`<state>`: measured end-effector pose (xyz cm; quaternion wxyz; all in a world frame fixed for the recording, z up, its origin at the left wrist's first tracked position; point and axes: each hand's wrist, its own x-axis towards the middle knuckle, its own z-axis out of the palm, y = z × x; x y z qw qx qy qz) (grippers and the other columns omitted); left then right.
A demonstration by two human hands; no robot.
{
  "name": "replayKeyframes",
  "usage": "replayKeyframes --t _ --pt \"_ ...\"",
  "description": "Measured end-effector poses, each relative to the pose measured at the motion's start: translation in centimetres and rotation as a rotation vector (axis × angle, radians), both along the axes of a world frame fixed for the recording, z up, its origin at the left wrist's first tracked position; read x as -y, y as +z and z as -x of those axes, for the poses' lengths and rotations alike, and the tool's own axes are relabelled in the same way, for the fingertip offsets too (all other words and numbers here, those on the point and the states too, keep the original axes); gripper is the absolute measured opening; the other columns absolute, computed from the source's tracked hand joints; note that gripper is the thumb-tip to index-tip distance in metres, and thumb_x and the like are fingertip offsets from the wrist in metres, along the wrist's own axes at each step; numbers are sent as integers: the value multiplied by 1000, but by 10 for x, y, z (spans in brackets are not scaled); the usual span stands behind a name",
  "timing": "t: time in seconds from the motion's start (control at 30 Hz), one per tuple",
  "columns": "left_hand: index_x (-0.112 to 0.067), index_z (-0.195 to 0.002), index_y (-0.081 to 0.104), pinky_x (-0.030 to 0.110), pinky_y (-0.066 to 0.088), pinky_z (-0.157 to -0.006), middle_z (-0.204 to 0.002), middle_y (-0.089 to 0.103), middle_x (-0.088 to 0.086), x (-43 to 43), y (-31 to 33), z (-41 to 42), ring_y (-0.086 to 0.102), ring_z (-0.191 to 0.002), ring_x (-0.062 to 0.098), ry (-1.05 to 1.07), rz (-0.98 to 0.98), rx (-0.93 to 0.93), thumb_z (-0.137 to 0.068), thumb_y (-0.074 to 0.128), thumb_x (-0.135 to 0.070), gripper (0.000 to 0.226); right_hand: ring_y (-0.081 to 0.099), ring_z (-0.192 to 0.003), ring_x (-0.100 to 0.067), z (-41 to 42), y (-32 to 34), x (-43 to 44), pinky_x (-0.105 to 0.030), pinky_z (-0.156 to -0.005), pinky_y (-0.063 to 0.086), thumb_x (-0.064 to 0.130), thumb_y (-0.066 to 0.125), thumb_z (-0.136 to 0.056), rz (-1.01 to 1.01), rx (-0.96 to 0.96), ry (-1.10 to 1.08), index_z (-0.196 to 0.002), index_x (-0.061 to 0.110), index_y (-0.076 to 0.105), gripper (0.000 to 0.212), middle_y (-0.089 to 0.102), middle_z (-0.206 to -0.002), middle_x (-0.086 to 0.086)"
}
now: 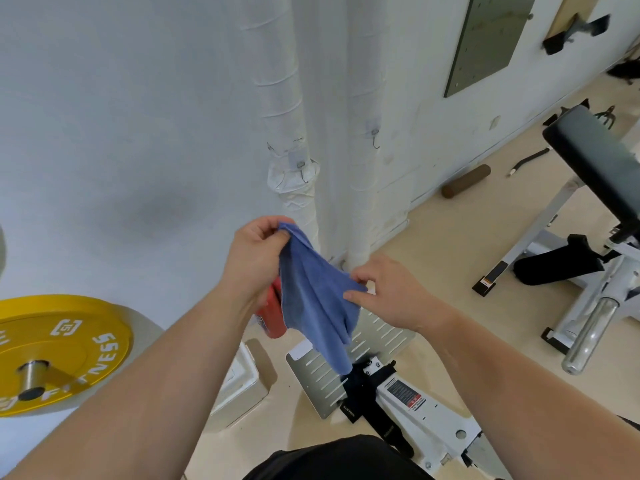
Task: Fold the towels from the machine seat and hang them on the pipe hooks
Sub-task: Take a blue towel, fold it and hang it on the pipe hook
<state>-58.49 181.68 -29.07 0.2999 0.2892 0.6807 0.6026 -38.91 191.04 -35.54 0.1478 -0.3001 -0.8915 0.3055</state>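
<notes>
Towel: the blue towel [315,296] hangs in mid-air, near the foot of the white pipes [363,188], above a slotted metal plate [322,382] on the floor
Left hand: the left hand [256,258] grips the towel's top corner, fingers curled round it
Right hand: the right hand [391,292] pinches the towel's right edge, lower down
Hooks: two wire hooks [375,138] on the pipes, farther off, apart from the towel
Behind towel: a red object [273,317], mostly hidden
Near left: yellow weight plate [59,351]
Far right: padded bench [595,157]

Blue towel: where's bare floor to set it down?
Bare floor right of the pipes, bordered by the brown roller and the bench frame. Crowded beneath the blue towel: slotted plate, white box, machine frame.
</notes>
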Motion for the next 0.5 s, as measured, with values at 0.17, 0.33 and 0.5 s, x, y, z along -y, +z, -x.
replayKeyframes --t 0.17,0.33,0.5 --pt "-22 -85 67 16 45 -57 -75 66 -6 0 0 31 56 -62 1 100 -1 -73 -97 47 0 32 48 -100 -20 -9 -17 -8 -38 -90 36 46 60 -93 -198 311 14 -80 23 69 28 65 -90 2" --pt "-20 -86 64 14 44 -57 -77 62 -3 3 -5 51 54 -66 5 164 -22 -82 -96 44 1 31 45 -112 -19 -21 -22 -20 -40 -100 34 54 61 -91 -248 454 3 -93 32 75 27 53 -113 8" --pt "-26 -86 65 21 42 -62 -78 63 -5 5 -20 71 53 -67 8 226 50 -142 -98 45 -3 32 56 -106 -22 -26 -15 -32 -38 -91 44 50 53 -95 -267 571 -35 -99 28 67 26 64 -110 3"
